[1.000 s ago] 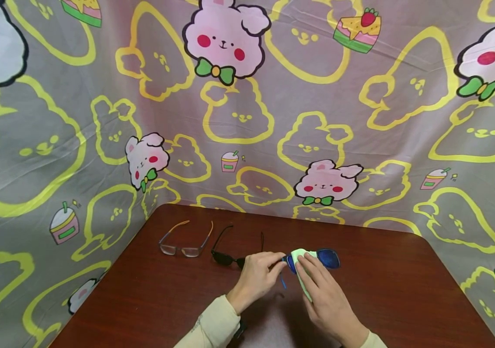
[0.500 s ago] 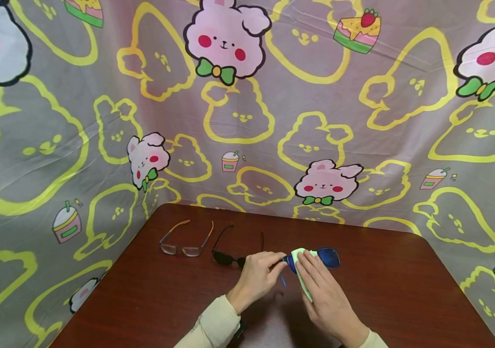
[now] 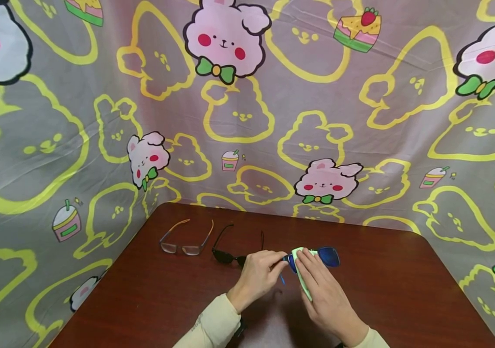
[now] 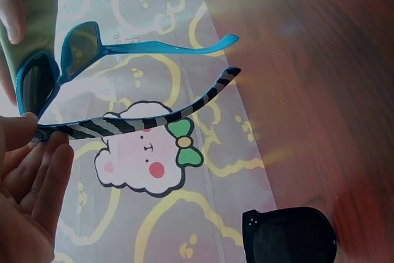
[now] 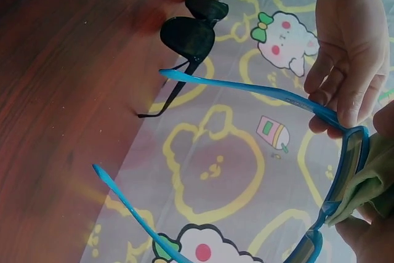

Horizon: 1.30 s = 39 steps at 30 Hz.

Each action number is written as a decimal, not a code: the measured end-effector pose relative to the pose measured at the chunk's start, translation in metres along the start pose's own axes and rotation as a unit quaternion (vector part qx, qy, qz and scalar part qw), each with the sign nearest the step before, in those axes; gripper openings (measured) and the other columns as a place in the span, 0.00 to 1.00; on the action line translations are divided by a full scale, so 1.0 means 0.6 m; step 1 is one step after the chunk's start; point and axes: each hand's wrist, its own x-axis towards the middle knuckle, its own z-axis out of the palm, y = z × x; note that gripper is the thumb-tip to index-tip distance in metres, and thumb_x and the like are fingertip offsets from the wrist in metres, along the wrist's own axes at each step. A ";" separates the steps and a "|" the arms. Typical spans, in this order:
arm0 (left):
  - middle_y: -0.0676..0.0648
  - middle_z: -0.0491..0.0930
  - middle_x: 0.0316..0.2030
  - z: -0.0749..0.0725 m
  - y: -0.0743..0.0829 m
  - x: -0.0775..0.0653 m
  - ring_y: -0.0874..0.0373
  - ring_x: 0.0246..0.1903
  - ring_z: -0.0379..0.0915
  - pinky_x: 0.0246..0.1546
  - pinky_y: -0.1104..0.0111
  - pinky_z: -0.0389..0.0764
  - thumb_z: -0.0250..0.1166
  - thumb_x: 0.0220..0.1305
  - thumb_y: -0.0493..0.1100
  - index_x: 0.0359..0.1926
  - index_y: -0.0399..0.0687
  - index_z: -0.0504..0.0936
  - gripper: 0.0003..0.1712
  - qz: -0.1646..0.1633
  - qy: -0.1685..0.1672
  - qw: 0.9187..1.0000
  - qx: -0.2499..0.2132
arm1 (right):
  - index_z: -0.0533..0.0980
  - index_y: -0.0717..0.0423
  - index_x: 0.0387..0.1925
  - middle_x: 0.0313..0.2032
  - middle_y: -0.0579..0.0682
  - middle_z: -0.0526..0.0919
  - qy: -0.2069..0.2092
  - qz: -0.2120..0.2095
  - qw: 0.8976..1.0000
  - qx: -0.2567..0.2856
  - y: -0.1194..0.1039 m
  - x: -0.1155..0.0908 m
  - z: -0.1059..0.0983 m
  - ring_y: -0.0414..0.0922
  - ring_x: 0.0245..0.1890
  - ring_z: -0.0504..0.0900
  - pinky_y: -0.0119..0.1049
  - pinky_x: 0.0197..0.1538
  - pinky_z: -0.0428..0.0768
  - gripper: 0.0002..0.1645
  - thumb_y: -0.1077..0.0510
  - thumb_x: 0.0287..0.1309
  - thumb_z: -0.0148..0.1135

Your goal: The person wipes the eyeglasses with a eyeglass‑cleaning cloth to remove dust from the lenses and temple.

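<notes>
Blue-framed sunglasses [image 3: 329, 257] with dark lenses are held up over the table, arms unfolded toward the person. My left hand [image 3: 256, 275] pinches them at one hinge, thumb against fingertips. A striped pattern covers the outer side of that temple arm [image 4: 123, 126]; its inner side is plain blue. With my right hand [image 3: 327, 302] I hold a light green cloth [image 5: 372, 173] around the lens nearer my left hand. The right fingers lie over the front of the cloth, while the thumb is on the side of the temple arms. Most of that lens is covered.
Black sunglasses [image 3: 223, 257] lie on the brown table [image 3: 386, 290] just beyond my left hand, which partly hides them. Farther left are clear eyeglasses [image 3: 190, 251] with unfolded arms. A patterned cloth backdrop [image 3: 256, 154] surrounds the table's back and sides.
</notes>
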 end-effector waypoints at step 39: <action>0.54 0.84 0.33 0.002 -0.008 -0.002 0.69 0.27 0.76 0.27 0.79 0.74 0.65 0.61 0.41 0.40 0.48 0.86 0.07 -0.024 0.035 0.999 -0.015 | 0.71 0.74 0.54 0.57 0.68 0.71 0.055 -0.081 0.995 0.017 0.001 -0.013 0.001 0.65 0.58 0.68 0.48 0.66 0.55 0.26 0.58 0.69 0.38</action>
